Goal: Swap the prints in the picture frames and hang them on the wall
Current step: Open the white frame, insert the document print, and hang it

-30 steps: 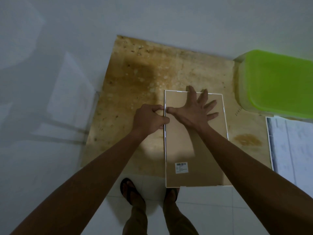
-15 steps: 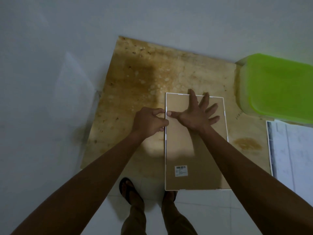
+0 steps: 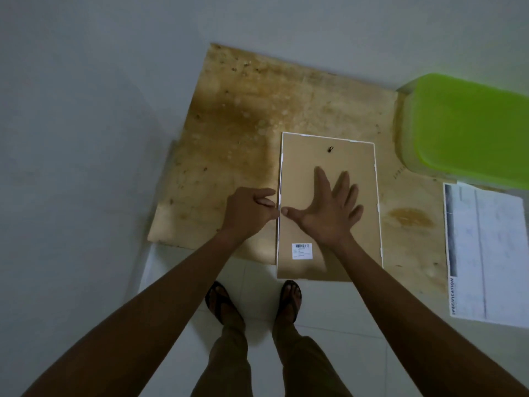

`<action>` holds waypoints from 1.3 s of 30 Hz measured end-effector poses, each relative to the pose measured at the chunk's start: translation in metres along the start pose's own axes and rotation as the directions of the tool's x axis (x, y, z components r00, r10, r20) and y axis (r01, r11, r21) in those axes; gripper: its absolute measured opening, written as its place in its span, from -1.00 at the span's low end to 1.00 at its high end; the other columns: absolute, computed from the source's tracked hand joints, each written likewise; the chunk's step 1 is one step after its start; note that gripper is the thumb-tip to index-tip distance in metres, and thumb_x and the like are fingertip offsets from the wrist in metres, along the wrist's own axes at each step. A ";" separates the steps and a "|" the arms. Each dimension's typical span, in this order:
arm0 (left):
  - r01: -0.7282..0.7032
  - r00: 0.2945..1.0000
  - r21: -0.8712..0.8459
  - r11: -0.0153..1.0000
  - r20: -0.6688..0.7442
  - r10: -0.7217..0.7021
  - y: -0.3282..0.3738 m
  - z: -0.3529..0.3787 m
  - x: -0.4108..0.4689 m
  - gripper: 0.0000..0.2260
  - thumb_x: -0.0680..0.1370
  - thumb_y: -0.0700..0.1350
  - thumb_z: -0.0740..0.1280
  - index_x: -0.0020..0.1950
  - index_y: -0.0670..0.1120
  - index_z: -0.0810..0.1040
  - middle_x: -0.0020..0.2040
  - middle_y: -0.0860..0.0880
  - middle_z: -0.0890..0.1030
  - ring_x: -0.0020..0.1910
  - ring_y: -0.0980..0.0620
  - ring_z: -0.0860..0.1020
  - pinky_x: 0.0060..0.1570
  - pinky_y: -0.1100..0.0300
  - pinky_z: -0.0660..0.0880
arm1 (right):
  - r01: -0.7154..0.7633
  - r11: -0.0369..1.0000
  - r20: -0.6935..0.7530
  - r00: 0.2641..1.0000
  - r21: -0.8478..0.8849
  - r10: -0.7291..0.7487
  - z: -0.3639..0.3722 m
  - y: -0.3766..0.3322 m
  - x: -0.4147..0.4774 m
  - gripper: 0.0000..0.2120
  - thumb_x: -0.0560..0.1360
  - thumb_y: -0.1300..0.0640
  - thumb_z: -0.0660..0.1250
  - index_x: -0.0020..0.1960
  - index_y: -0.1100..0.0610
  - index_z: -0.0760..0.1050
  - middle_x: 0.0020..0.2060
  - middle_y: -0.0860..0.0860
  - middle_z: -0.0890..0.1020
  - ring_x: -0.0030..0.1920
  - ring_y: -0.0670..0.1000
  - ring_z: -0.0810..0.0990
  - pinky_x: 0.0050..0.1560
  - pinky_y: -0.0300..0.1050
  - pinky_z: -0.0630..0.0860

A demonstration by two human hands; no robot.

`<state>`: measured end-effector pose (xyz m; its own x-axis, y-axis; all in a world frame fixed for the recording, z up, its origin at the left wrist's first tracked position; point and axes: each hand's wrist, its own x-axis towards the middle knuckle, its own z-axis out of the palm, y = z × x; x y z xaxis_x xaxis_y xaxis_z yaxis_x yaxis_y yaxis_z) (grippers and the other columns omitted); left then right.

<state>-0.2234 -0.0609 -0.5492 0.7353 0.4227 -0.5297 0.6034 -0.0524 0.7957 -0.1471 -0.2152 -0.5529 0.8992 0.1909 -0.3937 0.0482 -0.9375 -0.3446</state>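
A: Sliding back from the top rim, the right hand [image 3: 329, 209] is pressing flat, fingers spread, on the white-rimmed picture frame [image 3: 353, 164], which is lying brown back up on the stained plywood board [image 3: 243, 124]. The left hand [image 3: 247, 214] is pinching its left rim.

B: Its near end is overhanging the board, so hard prying is risking a tip or a snapped tab. The green plastic box [image 3: 469, 127] and printed paper sheet [image 3: 489, 253] are sitting off to the right, blocking nothing.

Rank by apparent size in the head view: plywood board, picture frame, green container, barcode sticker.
1. plywood board
2. picture frame and green container: too alike to rank, and the container is cut off at the image edge
3. barcode sticker
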 end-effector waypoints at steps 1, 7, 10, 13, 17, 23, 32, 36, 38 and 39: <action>0.005 1.000 -0.020 1.000 -0.002 -0.005 -0.004 0.001 -0.004 -0.65 0.32 -0.19 0.55 0.10 -0.02 0.71 -0.22 0.08 0.73 -0.15 0.15 0.67 0.15 0.08 0.58 | 0.000 1.000 0.002 1.000 -0.004 0.000 0.001 0.002 -0.002 0.14 0.21 -0.50 0.43 0.59 -0.29 -0.11 0.62 0.05 -0.27 0.59 0.22 -0.32 0.49 0.39 -0.22; 0.019 0.999 -0.073 0.997 -0.034 -0.022 -0.012 0.003 -0.007 -0.70 0.30 -0.18 0.56 0.02 -0.04 0.73 -0.23 0.05 0.73 -0.18 0.10 0.69 0.10 0.06 0.61 | -0.028 1.000 -0.001 1.000 0.011 0.028 0.003 -0.002 -0.001 0.12 0.20 -0.48 0.46 0.57 -0.30 -0.08 0.62 0.04 -0.25 0.59 0.21 -0.33 0.49 0.38 -0.25; 0.007 0.999 -0.056 0.998 -0.050 -0.010 -0.012 0.004 -0.007 -0.73 0.28 -0.17 0.56 -0.03 -0.02 0.75 -0.23 0.06 0.73 -0.20 0.13 0.69 0.05 0.06 0.63 | -0.048 0.999 -0.012 0.999 0.006 0.048 0.005 -0.005 -0.001 0.11 0.18 -0.46 0.46 0.56 -0.35 -0.07 0.62 0.04 -0.24 0.59 0.22 -0.32 0.49 0.39 -0.25; -0.001 0.998 -0.059 0.998 -0.059 -0.003 -0.012 0.008 -0.009 -0.77 0.29 -0.20 0.53 -0.09 -0.01 0.75 -0.23 0.06 0.73 -0.19 0.12 0.69 0.02 0.04 0.64 | -0.055 0.998 -0.006 0.998 0.004 0.055 0.007 -0.007 -0.001 0.09 0.19 -0.46 0.45 0.55 -0.37 -0.08 0.62 0.06 -0.25 0.58 0.23 -0.33 0.48 0.39 -0.27; -0.039 0.997 -0.020 0.999 -0.070 0.037 -0.013 0.011 -0.006 -0.78 0.26 -0.16 0.56 -0.11 -0.01 0.76 -0.25 0.07 0.72 -0.23 0.13 0.68 -0.04 0.10 0.64 | -0.053 0.998 -0.005 0.999 0.021 0.054 0.005 -0.009 -0.001 0.09 0.20 -0.42 0.47 0.56 -0.36 -0.05 0.62 0.06 -0.25 0.59 0.23 -0.33 0.48 0.38 -0.29; -0.106 0.992 0.042 0.993 -0.062 0.109 -0.016 0.008 -0.004 -0.79 0.33 -0.19 0.55 -0.05 -0.05 0.75 -0.19 0.03 0.74 -0.19 0.19 0.67 -0.10 0.31 0.56 | -0.059 0.998 0.007 0.998 0.008 0.059 0.004 -0.009 0.002 0.08 0.19 -0.41 0.49 0.54 -0.40 -0.06 0.62 0.05 -0.26 0.58 0.24 -0.33 0.48 0.38 -0.27; -0.110 0.991 -0.016 0.994 0.069 0.111 -0.027 0.000 -0.010 -0.69 0.39 -0.15 0.58 0.12 0.00 0.71 -0.06 0.07 0.73 -0.04 0.21 0.66 0.06 0.34 0.52 | 0.106 0.990 0.032 0.994 -0.091 -0.103 -0.004 0.020 -0.005 -0.06 0.28 -0.58 0.30 0.53 -0.43 -0.04 0.62 0.00 -0.22 0.59 0.25 -0.26 0.47 0.39 -0.15; -0.125 0.992 -0.036 0.991 0.021 0.126 -0.030 0.006 -0.020 -0.68 0.37 -0.22 0.58 0.11 -0.08 0.71 -0.08 0.01 0.73 -0.14 0.32 0.64 -0.05 0.50 0.46 | 0.133 0.981 -0.024 0.990 -0.139 -0.138 0.000 0.044 -0.018 -0.07 0.30 -0.61 0.23 0.56 -0.38 -0.03 0.63 0.03 -0.17 0.60 0.21 -0.22 0.49 0.37 -0.12; -0.132 0.991 0.004 0.991 0.011 0.132 -0.026 0.007 -0.020 -0.69 0.37 -0.22 0.57 0.11 -0.09 0.72 -0.08 0.00 0.73 -0.16 0.31 0.63 -0.12 0.56 0.42 | 0.122 0.983 -0.023 0.992 -0.140 -0.126 0.002 0.043 -0.021 -0.08 0.32 -0.60 0.22 0.56 -0.37 -0.05 0.63 0.03 -0.19 0.60 0.22 -0.25 0.50 0.37 -0.16; -0.133 0.991 0.022 0.991 0.008 0.133 -0.024 0.006 -0.020 -0.69 0.38 -0.21 0.56 0.11 -0.08 0.72 -0.07 0.00 0.73 -0.14 0.28 0.63 -0.15 0.57 0.42 | 0.121 0.983 -0.011 0.992 -0.138 -0.123 0.001 0.040 -0.021 -0.08 0.33 -0.59 0.23 0.57 -0.37 -0.05 0.63 0.03 -0.20 0.60 0.22 -0.26 0.50 0.38 -0.18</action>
<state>-0.2508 -0.0734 -0.5600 0.8117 0.4045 -0.4213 0.5065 -0.1283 0.8526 -0.1641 -0.2565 -0.5594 0.8910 0.3018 -0.3391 0.2157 -0.9388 -0.2686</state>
